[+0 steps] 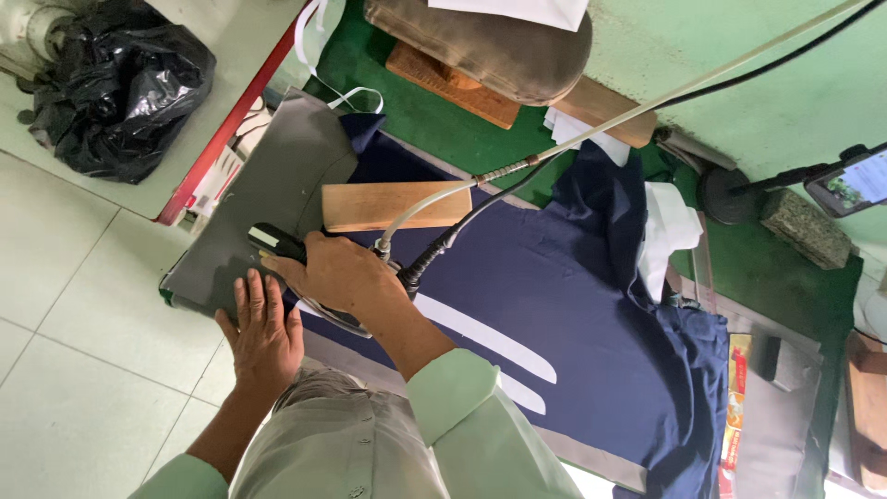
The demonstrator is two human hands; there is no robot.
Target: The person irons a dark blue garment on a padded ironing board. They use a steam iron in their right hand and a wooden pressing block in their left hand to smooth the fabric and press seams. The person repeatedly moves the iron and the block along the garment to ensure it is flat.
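My right hand (337, 273) is closed around the black handle of a steam iron (277, 242), which rests on navy blue cloth (573, 305) spread over a grey padded pressing board (277, 185). A black cord and a white hose (591, 129) run from the iron up to the right. My left hand (263, 328) lies flat, fingers spread, on the board's near edge beside the iron. Two white strips (490, 337) lie on the navy cloth. A wooden block (388, 205) sits on the board just beyond the iron.
A black plastic bag (115, 83) sits on a table at top left. A padded pressing ham on wooden blocks (480, 51) stands at top centre. White fabric pieces (670, 226), a phone on a stand (855, 180) and a stone block (804, 226) are at right. Tiled floor lies left.
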